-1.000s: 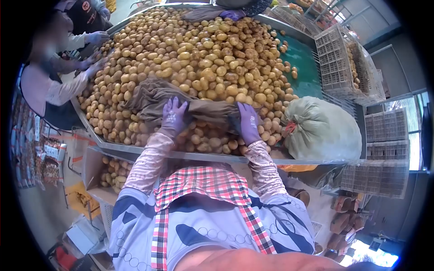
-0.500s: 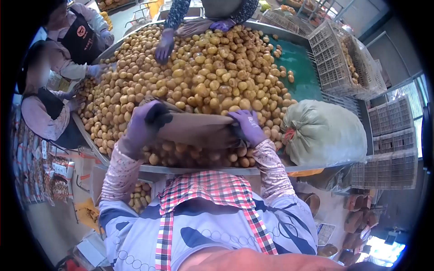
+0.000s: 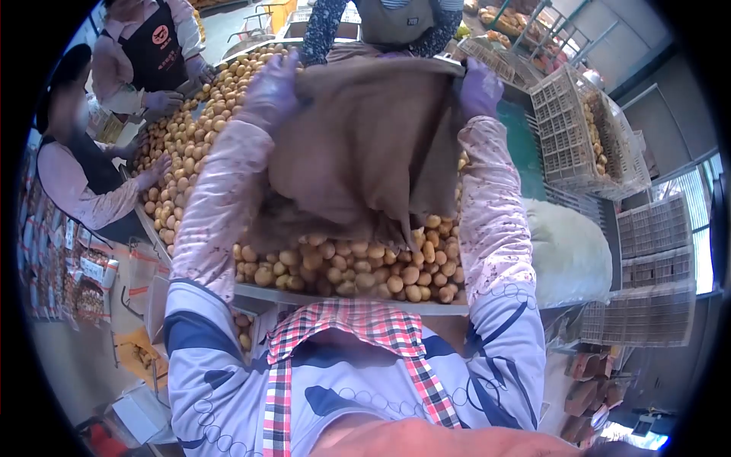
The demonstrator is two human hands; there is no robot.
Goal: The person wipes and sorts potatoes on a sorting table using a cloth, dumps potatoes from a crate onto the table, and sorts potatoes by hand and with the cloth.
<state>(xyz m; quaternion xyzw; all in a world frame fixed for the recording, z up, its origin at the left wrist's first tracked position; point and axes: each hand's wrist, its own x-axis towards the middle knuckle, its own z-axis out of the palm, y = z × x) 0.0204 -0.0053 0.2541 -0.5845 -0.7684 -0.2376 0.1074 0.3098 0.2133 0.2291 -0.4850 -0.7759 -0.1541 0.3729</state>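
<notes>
A brown cloth (image 3: 358, 145) hangs spread out between my hands, with loose folds at its lower edge. My left hand (image 3: 272, 90), in a purple glove and slightly blurred, is closed on its upper left corner. At the upper right corner my right hand (image 3: 480, 91), gloved in the same purple, grips the cloth. Both arms reach forward over a heap of round, yellow-brown potatoes (image 3: 343, 266) on a metal-edged table (image 3: 358, 305). The cloth hides the middle of the heap.
A pale stuffed sack (image 3: 567, 251) lies right of my right arm. Behind it a plastic crate (image 3: 567, 129) leans on the table's edge, above a green surface (image 3: 518, 141). More crates (image 3: 655, 251) are stacked at the far right. Several people stand at the left and far sides.
Both my hands have moved forward and up from the near side of the heap, and the bunched cloth is now spread wide. The person opposite has drawn back a hand from the potatoes.
</notes>
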